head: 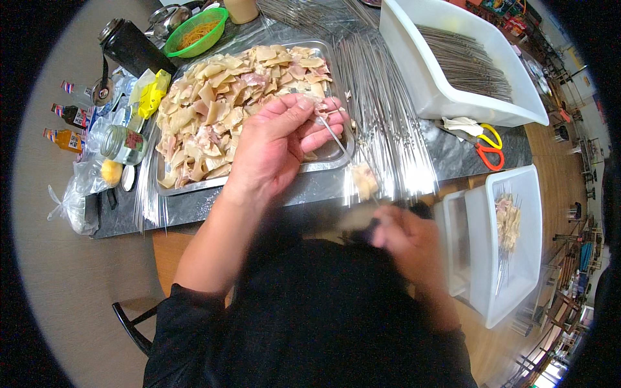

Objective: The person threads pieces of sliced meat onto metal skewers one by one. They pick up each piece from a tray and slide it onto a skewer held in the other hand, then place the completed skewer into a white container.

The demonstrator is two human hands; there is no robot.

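My left hand [286,131] holds a small pale piece of sliced meat [320,106] between thumb and fingers. The upper end of a metal skewer [335,131] meets that piece. Lower on the skewer sits another flat slice [364,180]. My right hand [398,233], blurred, grips the skewer's lower end in front of the table edge. Beneath and behind my left hand lies a steel tray [310,167] heaped with pale slices [213,106]. Bare metal skewers [378,97] are spread on the table just right of the tray.
A white plastic bin [432,99] of skewers stands at the back right, near scissors [490,150]. Lower right, another white bin [514,286] holds loaded skewers [507,223]. Left of the tray are a glass jar [123,144], a black flask [136,48] and a green basket [196,31].
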